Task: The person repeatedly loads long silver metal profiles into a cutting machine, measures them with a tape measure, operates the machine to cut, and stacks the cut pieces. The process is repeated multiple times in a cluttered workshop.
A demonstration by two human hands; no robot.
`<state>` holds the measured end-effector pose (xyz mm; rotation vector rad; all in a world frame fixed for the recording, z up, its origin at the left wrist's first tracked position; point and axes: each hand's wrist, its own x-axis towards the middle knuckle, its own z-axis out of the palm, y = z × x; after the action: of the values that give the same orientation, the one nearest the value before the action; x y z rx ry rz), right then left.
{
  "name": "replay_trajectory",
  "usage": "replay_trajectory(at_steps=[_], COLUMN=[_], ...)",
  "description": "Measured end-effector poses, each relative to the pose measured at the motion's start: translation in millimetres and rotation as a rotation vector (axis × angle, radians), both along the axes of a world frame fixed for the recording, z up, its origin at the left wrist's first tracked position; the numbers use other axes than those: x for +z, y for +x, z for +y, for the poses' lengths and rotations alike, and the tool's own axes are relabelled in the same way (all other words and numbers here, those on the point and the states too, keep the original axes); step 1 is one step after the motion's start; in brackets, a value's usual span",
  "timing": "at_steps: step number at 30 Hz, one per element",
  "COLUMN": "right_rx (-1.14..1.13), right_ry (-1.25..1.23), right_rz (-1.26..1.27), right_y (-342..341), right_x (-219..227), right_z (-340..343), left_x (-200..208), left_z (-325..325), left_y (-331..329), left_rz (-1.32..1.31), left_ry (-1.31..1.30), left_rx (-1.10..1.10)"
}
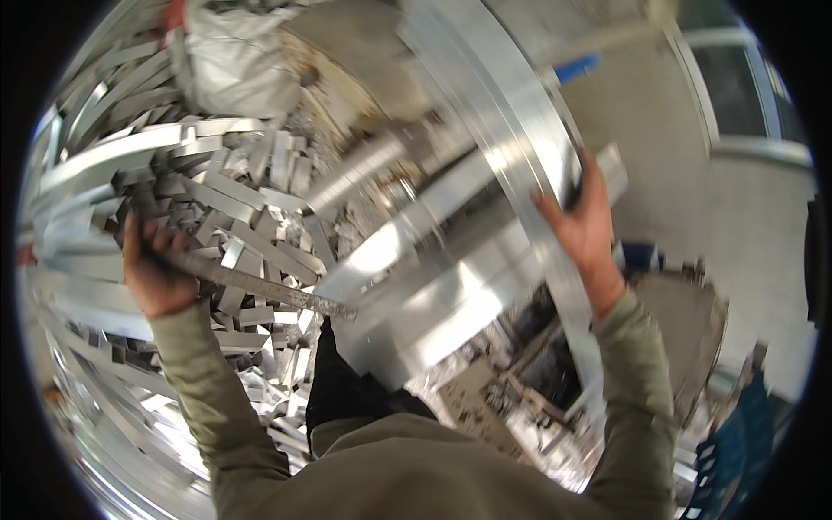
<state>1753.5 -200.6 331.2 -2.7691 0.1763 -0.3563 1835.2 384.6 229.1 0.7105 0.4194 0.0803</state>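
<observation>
My left hand (160,269) is closed round a dark, blurred piece. From it a worn, flat, metal-looking strip (260,284) reaches right, its speckled end over the near end of a wide silver metal profile (394,342). I cannot make out what kind of tool this is. My right hand (589,234) grips the edge of a long silver metal profile (507,143), thumb on the near face, some fingers hidden behind. That profile runs from the top of the view down past my right forearm, crossing the wide one.
Heaped short metal offcuts (260,225) cover the left side, with long bars (113,156) beside them. A white sack (234,65) stands at the far left. At the lower right is a teal plastic crate (737,442); a brown board (481,416) lies in front of me.
</observation>
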Motion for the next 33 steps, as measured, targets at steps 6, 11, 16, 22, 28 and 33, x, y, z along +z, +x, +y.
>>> replay_trajectory(at_steps=[6,11,16,22,28,33], right_rx=[0.274,0.592,0.053,-0.639,-0.926,-1.175], right_ry=[-0.261,0.101,0.569,0.908,1.287,1.386], right_rz=[-0.457,0.166,0.605,0.483,0.140,0.112], right_y=[-38.4,-245.0,-437.8,-582.4,-571.5,-540.8], right_x=[-3.0,-76.7,-114.1,-129.0,-170.0,-195.8], right_z=[28.0,163.2,164.8,137.1,73.7,6.8], left_x=[-36.8,-49.3,-7.8,58.5,130.2,112.8], left_z=[-42.4,-109.3,-200.6,-295.9,-481.0,-559.2], left_y=[-151.3,-255.5,-325.3,-296.3,-221.8,-185.0], left_rz=[0.061,0.174,0.288,-0.637,-1.534,-1.750], left_ry=[0.023,-0.186,0.218,1.153,1.431,1.909], left_rx=[-0.138,-0.300,-0.762,-1.229,-0.853,-0.927])
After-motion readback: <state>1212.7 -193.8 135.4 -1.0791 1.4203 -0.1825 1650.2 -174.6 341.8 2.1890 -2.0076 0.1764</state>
